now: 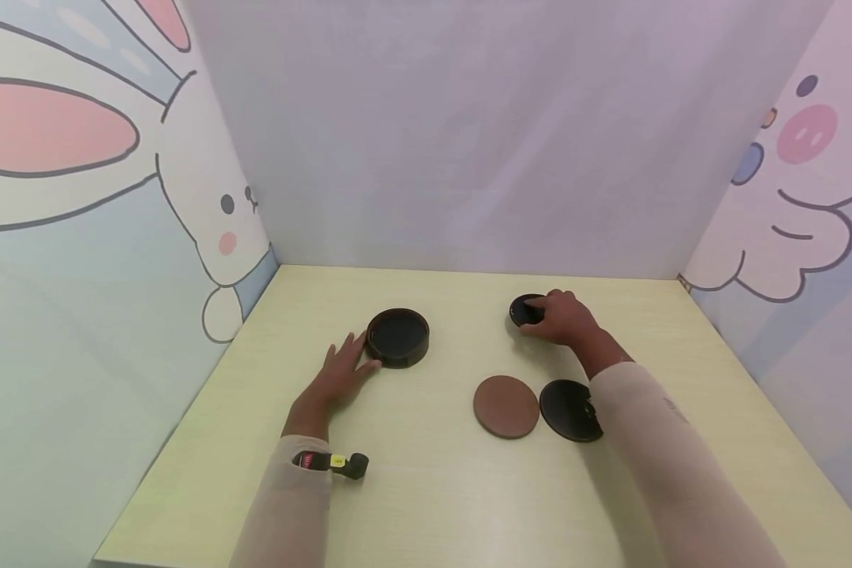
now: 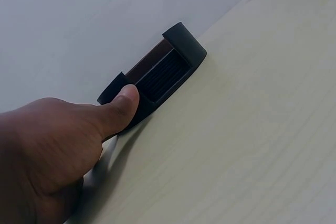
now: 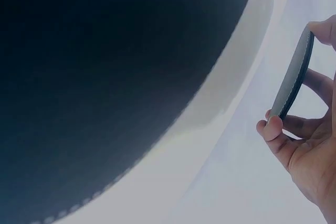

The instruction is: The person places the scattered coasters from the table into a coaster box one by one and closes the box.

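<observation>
A round black coaster holder (image 1: pixel 397 338) stands on the table, with dark coasters stacked inside behind its front cut-out. My left hand (image 1: pixel 342 375) lies against the holder's left side, fingers spread and fairly straight. In the left wrist view, the left thumb (image 2: pixel 123 106) presses beside the cut-out; the other fingers are hidden. Farther right, my right hand (image 1: pixel 562 318) grips a round black coaster (image 3: pixel 295 72) by its edge, thumb and fingers on opposite sides, above the table. Light stitching runs along that coaster's rim.
A brown round coaster (image 1: pixel 506 406) lies flat at middle right. Beside it lies a black coaster (image 1: pixel 569 410), partly covered by the right sleeve. The pale wooden table (image 1: pixel 426 497) meets a plain back wall (image 1: pixel 461 158) and printed side walls.
</observation>
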Available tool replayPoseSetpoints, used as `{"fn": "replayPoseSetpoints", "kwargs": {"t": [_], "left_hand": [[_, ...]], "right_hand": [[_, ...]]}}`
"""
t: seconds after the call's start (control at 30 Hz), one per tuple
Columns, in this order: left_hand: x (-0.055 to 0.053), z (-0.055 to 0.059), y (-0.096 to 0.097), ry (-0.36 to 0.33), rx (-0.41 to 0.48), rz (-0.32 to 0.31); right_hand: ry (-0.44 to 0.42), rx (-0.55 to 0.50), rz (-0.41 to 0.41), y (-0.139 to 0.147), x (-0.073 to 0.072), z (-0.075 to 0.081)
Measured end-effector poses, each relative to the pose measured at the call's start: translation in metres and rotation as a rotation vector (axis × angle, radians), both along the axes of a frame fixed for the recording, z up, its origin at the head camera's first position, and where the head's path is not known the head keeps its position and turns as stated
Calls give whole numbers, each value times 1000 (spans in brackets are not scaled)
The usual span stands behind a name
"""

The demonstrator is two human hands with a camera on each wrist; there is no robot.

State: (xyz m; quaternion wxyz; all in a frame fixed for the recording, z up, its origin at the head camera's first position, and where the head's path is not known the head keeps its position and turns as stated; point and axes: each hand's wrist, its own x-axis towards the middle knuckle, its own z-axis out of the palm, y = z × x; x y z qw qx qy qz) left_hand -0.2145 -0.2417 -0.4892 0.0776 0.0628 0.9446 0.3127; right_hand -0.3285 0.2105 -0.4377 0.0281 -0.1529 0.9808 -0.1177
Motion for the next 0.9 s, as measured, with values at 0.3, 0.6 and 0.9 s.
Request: {"fn": "replayPoseSetpoints", "kwargs": {"t": [0.3, 0.6, 0.9], "left_hand": [[0, -2, 0, -3, 5, 10], [1, -3, 1, -1, 8, 14], [0, -4, 0, -2, 9, 8]], "right_hand": [[25, -32, 70, -29, 8, 7], [30, -83, 144, -61, 18, 9], [-27, -182, 186, -97, 28, 18]]}}
